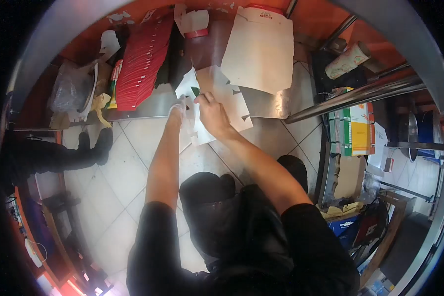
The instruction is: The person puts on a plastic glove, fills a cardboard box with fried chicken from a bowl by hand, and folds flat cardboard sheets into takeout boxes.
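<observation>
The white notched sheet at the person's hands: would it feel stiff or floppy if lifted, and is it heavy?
The white notched sheet looks thin, so it is probably light. A panel seems to rise near the left hand, suggesting card-like stiffness rather than limpness. Its notched edges might bend or catch if pushed.

Table [278, 102]: shiny metal edge, at 12 o'clock
11 o'clock on it: red cardboard pieces [144, 61], overlapping in a row
Toward 1 o'clock on it: pale cardboard sheet [259, 54], flat
Floor [126, 170]: pale tiles
</observation>
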Motion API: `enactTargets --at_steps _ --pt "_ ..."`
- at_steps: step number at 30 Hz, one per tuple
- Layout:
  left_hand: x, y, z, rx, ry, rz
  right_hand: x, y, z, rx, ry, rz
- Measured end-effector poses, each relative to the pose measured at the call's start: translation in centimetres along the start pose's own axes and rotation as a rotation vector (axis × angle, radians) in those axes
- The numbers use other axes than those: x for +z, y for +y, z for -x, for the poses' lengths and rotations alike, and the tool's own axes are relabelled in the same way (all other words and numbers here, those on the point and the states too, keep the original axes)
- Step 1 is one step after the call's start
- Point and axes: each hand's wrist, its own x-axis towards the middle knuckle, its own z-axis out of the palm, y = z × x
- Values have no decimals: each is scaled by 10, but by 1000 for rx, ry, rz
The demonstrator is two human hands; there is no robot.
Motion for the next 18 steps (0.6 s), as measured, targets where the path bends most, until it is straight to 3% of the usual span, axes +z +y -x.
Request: enactTargets --at_steps 1,2,4,6,7,8,9,10,12,14,16,17,18 --pt "-3 21 50 165 78 -227 -5 -6 -6 -54 74 15" --pt "-1 39 100 174 82 -221 -13 -10 -12 -65 79 16" --pt "-7 68 188 34 -105 302 -32 -23 -25 -25 321 -95" --pt "-35 89 254 221 -514 619 -52 -56 -20 -123 220 -198" --pt "-45 97 302 307 -537 667 -62 -79 -7 -168 112 -244" --pt "-55 104 342 406 -563 719 -60 -105 12 -162 157 -194" --pt "-71 99 353 331 -476 582 -63 -129 27 -171 203 -143" --pt "-87 83 359 245 -386 447 -85 -157 33 -52 42 -293" --pt "-108 38 381 337 -235 429 -131 -203 46 20 -156 -418" --pt "-125 45 460 330 -348 571 -184 -240 66 -1 -252 -151" --pt "-135 28 516 327 -235 254 -263 -286 70 38 -347 134" --pt "-137 22 545 321 -225 256 -281 -296 83 137 -350 266" --pt "-140 16 579 185 -313 380 -291 -292 101 96 -363 208"
